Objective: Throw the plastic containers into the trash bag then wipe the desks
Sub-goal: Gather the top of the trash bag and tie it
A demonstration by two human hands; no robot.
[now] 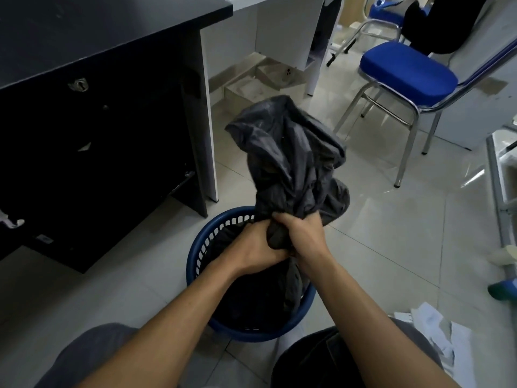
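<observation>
Both hands are curled tight around the bunched neck of the dark bag (291, 152), left hand (253, 249) touching right hand (306, 236), just above the blue basket (200, 249) on the floor. The bag's tail hangs into the basket. No containers show. This looks like bag handling, before any wiping of the worktop (112, 32). Next, the mouth likely needs spreading open.

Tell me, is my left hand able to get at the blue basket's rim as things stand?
Probably not right now: the left hand, with the right hand, grips the bunched neck of the trash bag. The blue basket's rim lies bare just below it, so letting go should free the way.
</observation>
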